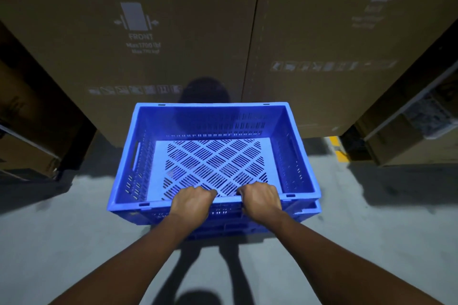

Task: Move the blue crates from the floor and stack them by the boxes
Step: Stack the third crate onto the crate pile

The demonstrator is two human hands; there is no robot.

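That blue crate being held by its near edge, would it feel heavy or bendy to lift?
Probably light: the top blue crate is empty, its walls and floor slotted. Likely stiff, given the thick moulded rim under both hands, left and right. Gripped on one side only, it may tip away.

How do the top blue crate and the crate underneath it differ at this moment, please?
The top crate shows its whole empty, slotted inside; the lower crate shows only a strip of rim and wall beneath it. The left hand and right hand grip the top crate's near rim; neither touches the lower crate. Both are blue, slotted plastic, standing before the cardboard boxes.
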